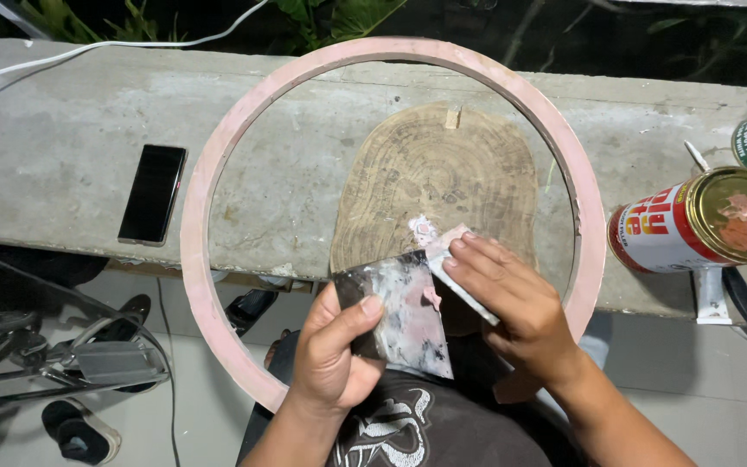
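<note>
Concrete ledge (62, 147) outdoors: left hand (330, 355) gripping smeared mixing card (404, 311), right hand (512, 303) pinching pale scraper (456, 272) against it, pink-coated ring (209, 173) propped at ledge's near edge, opened filler can (693, 225) toward right end, pink putty barely mixed.

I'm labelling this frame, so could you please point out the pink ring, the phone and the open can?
pink ring (190, 227): head view, left side of frame.
phone (153, 193): head view, middle of dark screen.
open can (660, 227): head view, red-and-white side.
</note>
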